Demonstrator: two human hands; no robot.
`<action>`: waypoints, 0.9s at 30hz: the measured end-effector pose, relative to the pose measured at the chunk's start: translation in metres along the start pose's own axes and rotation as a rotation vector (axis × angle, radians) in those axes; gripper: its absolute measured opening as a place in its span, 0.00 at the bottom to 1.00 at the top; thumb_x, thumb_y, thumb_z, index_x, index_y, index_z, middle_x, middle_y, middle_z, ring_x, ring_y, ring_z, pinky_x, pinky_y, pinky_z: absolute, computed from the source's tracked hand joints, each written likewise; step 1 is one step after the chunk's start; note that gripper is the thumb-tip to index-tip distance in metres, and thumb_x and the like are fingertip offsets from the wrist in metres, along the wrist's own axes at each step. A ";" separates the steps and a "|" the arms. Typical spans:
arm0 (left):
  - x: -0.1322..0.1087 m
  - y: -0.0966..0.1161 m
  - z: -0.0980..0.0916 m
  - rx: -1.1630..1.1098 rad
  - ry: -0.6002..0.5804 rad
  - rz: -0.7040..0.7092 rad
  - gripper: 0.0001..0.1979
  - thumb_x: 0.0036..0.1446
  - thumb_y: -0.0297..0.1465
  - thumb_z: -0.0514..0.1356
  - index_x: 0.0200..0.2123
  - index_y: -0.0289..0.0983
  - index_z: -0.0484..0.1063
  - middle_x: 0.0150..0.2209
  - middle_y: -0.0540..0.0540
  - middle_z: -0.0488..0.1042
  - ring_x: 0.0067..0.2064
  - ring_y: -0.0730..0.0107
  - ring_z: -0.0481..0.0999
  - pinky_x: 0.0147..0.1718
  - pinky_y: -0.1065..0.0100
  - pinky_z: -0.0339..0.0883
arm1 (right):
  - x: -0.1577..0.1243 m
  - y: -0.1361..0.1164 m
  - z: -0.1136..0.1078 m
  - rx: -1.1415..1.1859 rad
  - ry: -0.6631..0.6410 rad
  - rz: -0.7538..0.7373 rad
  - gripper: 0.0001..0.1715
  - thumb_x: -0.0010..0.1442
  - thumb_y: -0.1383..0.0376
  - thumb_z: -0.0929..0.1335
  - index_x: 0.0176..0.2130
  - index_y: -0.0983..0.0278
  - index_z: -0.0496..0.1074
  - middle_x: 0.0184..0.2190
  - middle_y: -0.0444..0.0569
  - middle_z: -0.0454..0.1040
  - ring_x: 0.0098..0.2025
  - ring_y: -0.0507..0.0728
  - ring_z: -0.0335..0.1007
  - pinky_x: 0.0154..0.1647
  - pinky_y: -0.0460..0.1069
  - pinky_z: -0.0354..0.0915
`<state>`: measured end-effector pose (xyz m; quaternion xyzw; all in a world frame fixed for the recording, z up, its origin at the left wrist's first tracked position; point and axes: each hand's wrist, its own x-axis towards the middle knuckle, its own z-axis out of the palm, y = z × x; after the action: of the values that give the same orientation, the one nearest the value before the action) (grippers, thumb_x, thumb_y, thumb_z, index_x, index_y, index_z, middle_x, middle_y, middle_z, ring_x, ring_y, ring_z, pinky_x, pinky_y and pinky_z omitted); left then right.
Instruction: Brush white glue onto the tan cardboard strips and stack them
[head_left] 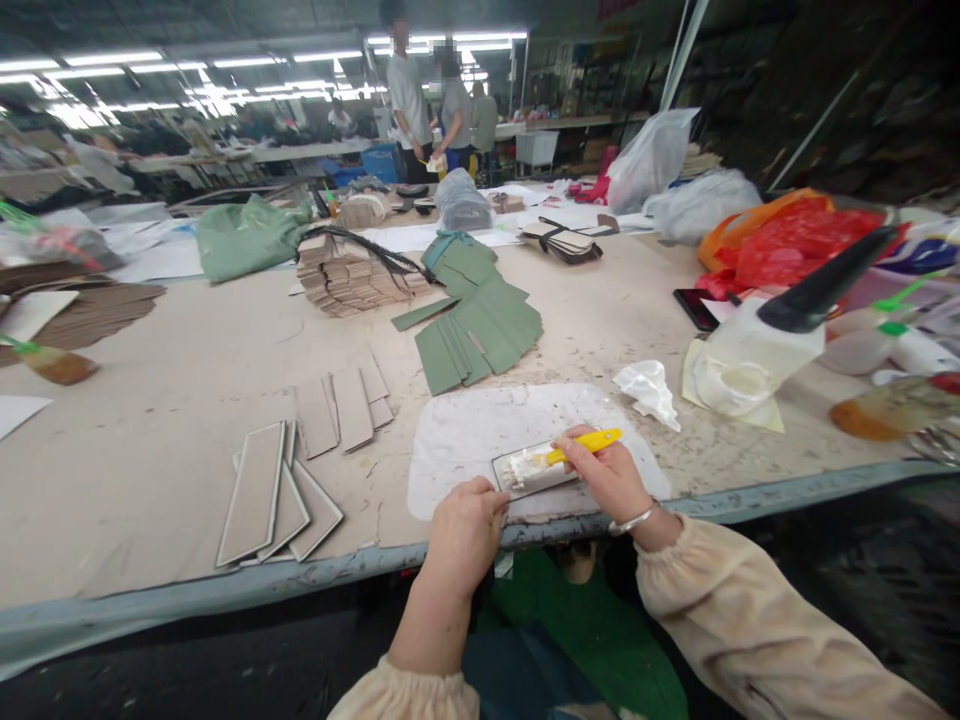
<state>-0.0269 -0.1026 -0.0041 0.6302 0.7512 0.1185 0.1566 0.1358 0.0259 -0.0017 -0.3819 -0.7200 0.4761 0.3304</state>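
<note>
My right hand (609, 472) is closed round the yellow handle of a glue brush (589, 444). The brush's bristle end, caked in white, rests on a flat rectangular panel (536, 488) with a dark edge. White paste covers much of that panel's upper face. At its near left corner, the fingertips of my left hand (466, 525) pinch the edge. Beneath the panel is a white sheet (450, 432) with rounded corners. To the left lie several overlapping beige panels with dark edges (259, 490), and behind them plain beige pieces (349, 408).
Green pieces (480, 335) are fanned out beyond the sheet, near a tied beige stack (349, 275). On the right stand a white container (757, 355) with a black part, crumpled white film (646, 390) and a phone (696, 309). People (409, 95) stand in the background.
</note>
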 end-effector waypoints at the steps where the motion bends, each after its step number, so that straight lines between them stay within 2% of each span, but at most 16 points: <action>1: 0.000 0.000 0.000 0.000 0.002 0.002 0.12 0.61 0.30 0.53 0.38 0.44 0.77 0.35 0.48 0.72 0.39 0.69 0.71 0.37 0.71 0.62 | 0.001 0.000 0.001 -0.020 -0.016 -0.015 0.19 0.59 0.52 0.63 0.30 0.64 0.69 0.20 0.42 0.65 0.25 0.51 0.61 0.29 0.47 0.57; 7: -0.001 0.001 0.002 0.019 0.009 0.016 0.13 0.61 0.30 0.52 0.34 0.42 0.77 0.33 0.48 0.72 0.36 0.69 0.71 0.34 0.71 0.61 | -0.001 0.006 -0.008 -0.103 -0.026 -0.065 0.16 0.60 0.54 0.63 0.29 0.63 0.68 0.21 0.42 0.65 0.26 0.51 0.61 0.31 0.47 0.58; 15: 0.002 0.008 0.004 0.065 0.021 -0.022 0.13 0.61 0.32 0.52 0.30 0.41 0.76 0.33 0.48 0.72 0.36 0.68 0.71 0.32 0.70 0.60 | -0.004 0.016 -0.045 -0.167 0.077 -0.072 0.15 0.59 0.55 0.63 0.28 0.63 0.68 0.21 0.42 0.64 0.26 0.51 0.60 0.30 0.47 0.57; 19: 0.004 0.012 0.006 0.051 0.053 -0.032 0.12 0.60 0.32 0.54 0.28 0.40 0.76 0.32 0.48 0.71 0.37 0.67 0.71 0.33 0.69 0.61 | -0.007 0.025 -0.065 -0.187 0.155 -0.069 0.15 0.59 0.56 0.64 0.28 0.64 0.68 0.21 0.43 0.65 0.26 0.52 0.61 0.31 0.47 0.58; 27: 0.007 0.015 0.015 -0.022 0.172 0.020 0.12 0.59 0.27 0.54 0.27 0.37 0.75 0.39 0.47 0.71 0.40 0.67 0.70 0.41 0.68 0.65 | -0.012 0.039 -0.100 -0.276 0.279 0.014 0.16 0.57 0.54 0.65 0.28 0.64 0.70 0.21 0.43 0.67 0.26 0.52 0.64 0.31 0.48 0.59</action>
<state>-0.0090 -0.0933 -0.0126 0.6235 0.7542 0.1817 0.0973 0.2350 0.0685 -0.0071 -0.4907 -0.7231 0.3175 0.3681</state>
